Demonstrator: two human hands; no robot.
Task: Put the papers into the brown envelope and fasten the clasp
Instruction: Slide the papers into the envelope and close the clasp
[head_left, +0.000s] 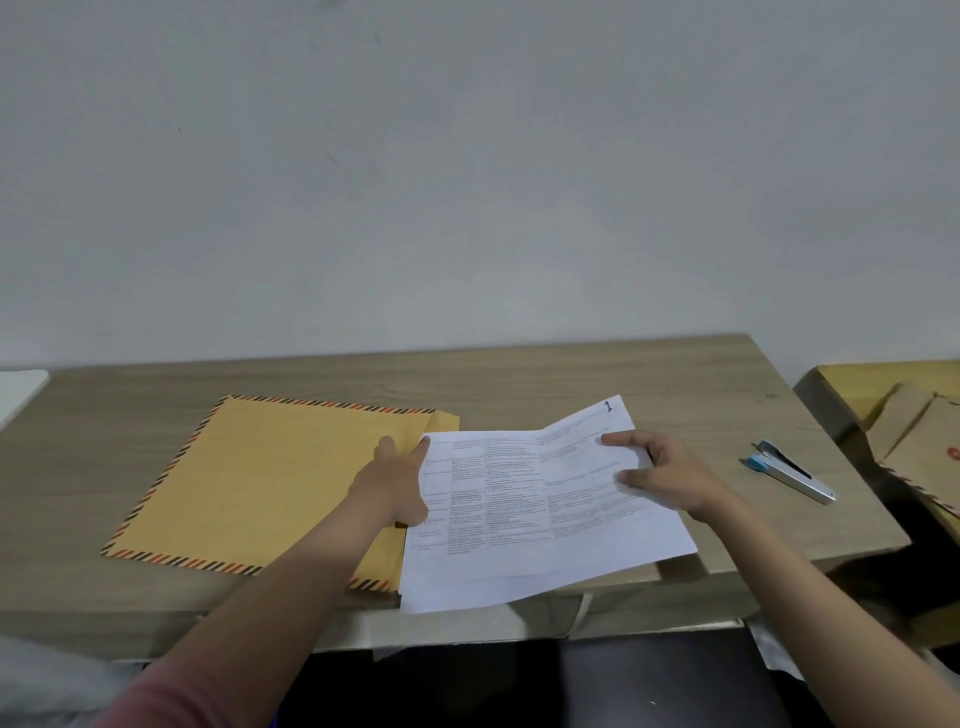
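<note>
A: Head view, lower half of the frame: what lies on the desk (571, 379)?

B: A pale wood-grain top, matt, with a straight front edge. Left of centre lies one envelope (260, 483), flat, rectangular, of yellow-brown paper with a border of red and black slanted stripes. Its open end points right, where the flap shows as a small tab at the top.

A: And the papers (524, 499)?

B: White, thin sheets printed with a table of small text, a handwritten "1" at the upper right corner. At least two sheets show, since a second edge peeks out along the bottom; the exact count I cannot tell. Their left edge meets the mouth of the envelope and their lower part hangs over the front of the desk.

A: The hands?

B: Two. The left hand (397, 480) is at the mouth of the envelope, thumb on top, fingers against the papers' left edge; whether it pinches the envelope I cannot tell. The right hand (670, 478) pinches the papers' right edge, thumb and forefinger on top.

A: Anything else?

B: One stapler (792, 470), slim, silver metal with a blue end, at the right. Brown parcels (914, 441) at the far right edge.
</note>
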